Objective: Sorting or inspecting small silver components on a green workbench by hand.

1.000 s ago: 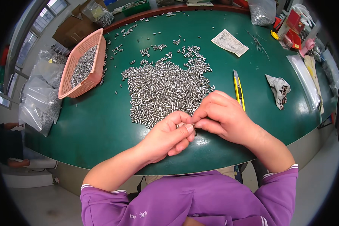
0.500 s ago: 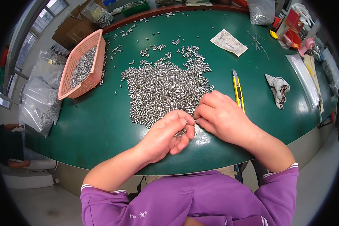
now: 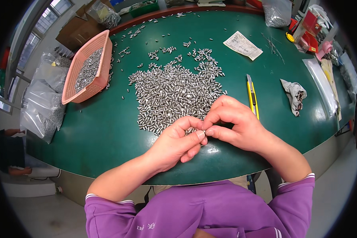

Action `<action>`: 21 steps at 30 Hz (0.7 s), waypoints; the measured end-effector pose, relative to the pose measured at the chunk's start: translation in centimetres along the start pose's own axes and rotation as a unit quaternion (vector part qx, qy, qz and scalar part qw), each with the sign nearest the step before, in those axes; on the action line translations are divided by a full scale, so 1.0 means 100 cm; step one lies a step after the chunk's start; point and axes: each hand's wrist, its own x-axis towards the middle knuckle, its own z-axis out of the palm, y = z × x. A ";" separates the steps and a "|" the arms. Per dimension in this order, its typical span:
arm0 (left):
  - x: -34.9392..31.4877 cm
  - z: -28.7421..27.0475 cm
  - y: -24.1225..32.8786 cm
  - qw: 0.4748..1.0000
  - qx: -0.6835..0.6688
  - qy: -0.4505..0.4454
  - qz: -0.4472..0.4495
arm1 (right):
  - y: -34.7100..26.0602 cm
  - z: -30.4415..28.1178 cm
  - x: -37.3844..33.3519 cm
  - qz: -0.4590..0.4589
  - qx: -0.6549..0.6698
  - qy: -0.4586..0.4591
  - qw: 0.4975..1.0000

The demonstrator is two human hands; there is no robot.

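Note:
Near the front edge of the green table, my left hand (image 3: 176,143) and my right hand (image 3: 237,123) meet fingertip to fingertip. The left thumb and index finger are pinched together; a small silvery bit, most likely one of the metal pieces, barely shows where both pinches touch. My right thumb and index finger are closed at the same spot, and what lies in them is hidden. Just beyond the hands spreads a dense pile of small, shiny, bullet-shaped metal pieces (image 3: 166,97). Some of them show behind my left fingers.
A pink plastic basket (image 3: 105,71) of metal pieces sits at the left beside clear filled bags (image 3: 39,107). At the right lie a yellow utility knife (image 3: 252,97), a paper slip (image 3: 243,45), thin wires (image 3: 274,47), a crumpled wrapper (image 3: 294,97) and flat plastic bags (image 3: 320,85).
My right thumb and index finger have come to the left fingertips, and the right hand's fingers have arched up. The left thumb has slid toward the right. The pile looks the same.

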 end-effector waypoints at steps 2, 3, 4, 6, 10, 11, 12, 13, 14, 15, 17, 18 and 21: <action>0.000 0.000 0.000 1.000 -0.003 0.003 -0.002 | -0.002 -0.002 0.000 0.014 -0.015 0.017 1.000; 0.001 -0.001 0.000 1.000 -0.009 -0.008 0.005 | -0.001 -0.003 -0.001 0.027 -0.035 0.035 0.998; 0.001 -0.001 0.000 1.000 -0.014 -0.020 0.012 | 0.001 -0.004 -0.001 0.040 -0.056 0.052 0.996; 0.001 0.000 0.000 1.000 -0.012 -0.012 0.012 | 0.003 -0.007 -0.002 0.046 -0.083 0.060 0.994; -0.001 -0.001 0.001 0.999 -0.032 -0.016 0.020 | 0.006 -0.009 -0.006 0.041 -0.211 0.036 0.976; -0.001 -0.001 0.001 0.999 -0.032 -0.017 0.020 | 0.007 -0.009 -0.007 0.044 -0.226 0.025 0.973; -0.001 0.000 0.001 0.999 -0.031 -0.013 0.022 | 0.008 -0.008 -0.007 0.044 -0.227 0.025 0.973; -0.001 0.000 0.002 0.999 -0.030 -0.010 0.023 | 0.009 -0.007 -0.008 0.044 -0.238 0.012 0.970; -0.001 -0.001 0.002 0.999 -0.030 -0.010 0.023 | 0.010 -0.006 -0.008 0.043 -0.248 -0.002 0.968; -0.001 -0.002 0.002 0.999 -0.032 -0.017 0.020 | 0.011 -0.005 -0.008 0.043 -0.248 -0.002 0.968; -0.001 -0.002 0.002 0.999 -0.035 -0.025 0.016 | 0.012 -0.004 -0.007 0.010 -0.279 -0.007 0.960; -0.001 0.000 0.002 0.999 -0.027 -0.018 0.011 | 0.013 -0.003 -0.007 0.010 -0.279 -0.007 0.960; 0.000 -0.003 0.001 0.999 -0.026 -0.020 0.004 | 0.014 0.001 -0.004 -0.028 -0.326 -0.003 0.945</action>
